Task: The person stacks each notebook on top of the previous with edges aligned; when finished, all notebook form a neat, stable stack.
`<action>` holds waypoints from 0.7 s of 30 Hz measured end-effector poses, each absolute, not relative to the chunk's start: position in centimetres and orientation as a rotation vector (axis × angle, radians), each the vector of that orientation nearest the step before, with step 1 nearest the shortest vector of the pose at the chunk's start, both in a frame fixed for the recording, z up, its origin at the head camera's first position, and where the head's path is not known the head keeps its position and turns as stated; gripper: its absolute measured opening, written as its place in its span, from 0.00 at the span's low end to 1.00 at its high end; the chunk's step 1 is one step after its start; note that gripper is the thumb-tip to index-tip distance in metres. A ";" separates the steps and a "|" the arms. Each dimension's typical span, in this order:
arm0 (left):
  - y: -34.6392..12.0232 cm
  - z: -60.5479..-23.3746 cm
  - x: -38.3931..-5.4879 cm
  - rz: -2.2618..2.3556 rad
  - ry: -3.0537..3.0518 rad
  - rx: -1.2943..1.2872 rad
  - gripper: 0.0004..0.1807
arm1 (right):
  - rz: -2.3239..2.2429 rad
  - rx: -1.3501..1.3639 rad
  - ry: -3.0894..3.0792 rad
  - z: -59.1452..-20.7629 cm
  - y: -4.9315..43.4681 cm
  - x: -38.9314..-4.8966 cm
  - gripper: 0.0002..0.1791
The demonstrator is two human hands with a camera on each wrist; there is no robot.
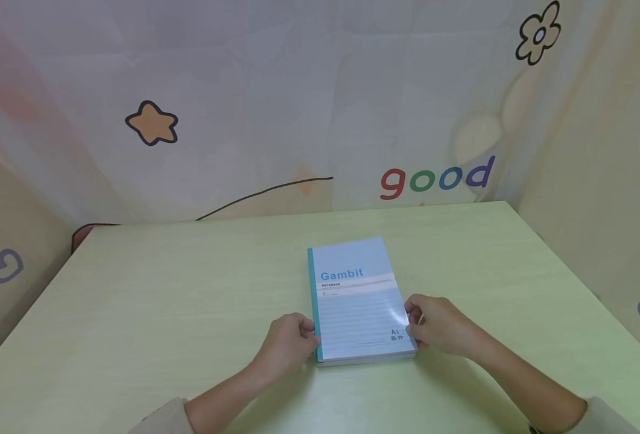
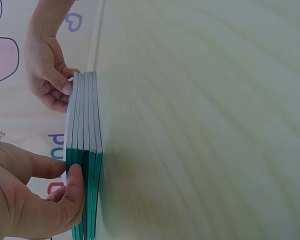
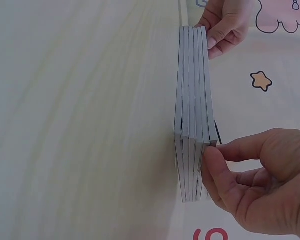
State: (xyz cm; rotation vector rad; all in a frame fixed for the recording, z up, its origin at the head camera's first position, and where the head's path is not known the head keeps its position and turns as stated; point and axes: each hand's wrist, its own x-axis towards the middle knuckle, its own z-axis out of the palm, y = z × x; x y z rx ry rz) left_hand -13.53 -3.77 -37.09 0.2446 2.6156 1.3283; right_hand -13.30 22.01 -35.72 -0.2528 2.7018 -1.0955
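A stack of several notebooks (image 1: 354, 313) lies flat on the table, its top cover light blue and white and printed "Gambit". Teal spines (image 2: 92, 185) line its left side, and pale page edges (image 3: 192, 90) show on the right. At the near left edge, my left hand (image 1: 289, 340) holds the stack with bent fingers, the thumb against the spines. My right hand (image 1: 441, 322) grips the opposite edge near the front corner, thumb and index finger at the uppermost notebook. The undersides of the notebooks are hidden.
The pale wood-grain table (image 1: 162, 301) extends around the stack on all sides. Behind it hangs a printed cloth backdrop (image 1: 243, 120) with a star, a flower and the word "good". Similar cloth closes off the left and right sides.
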 end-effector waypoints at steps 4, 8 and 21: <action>-3.7 -37.1 -13.5 1.338 2.614 0.257 0.08 | -1.071 -0.212 2.710 -35.8 22.0 -13.3 0.12; -3.7 -37.1 -13.5 1.346 2.602 0.252 0.08 | -1.088 -0.153 2.678 -35.8 22.0 -13.5 0.15; -3.9 -36.9 -13.5 1.357 2.573 0.290 0.10 | -1.111 -0.178 2.651 -35.7 22.4 -13.7 0.16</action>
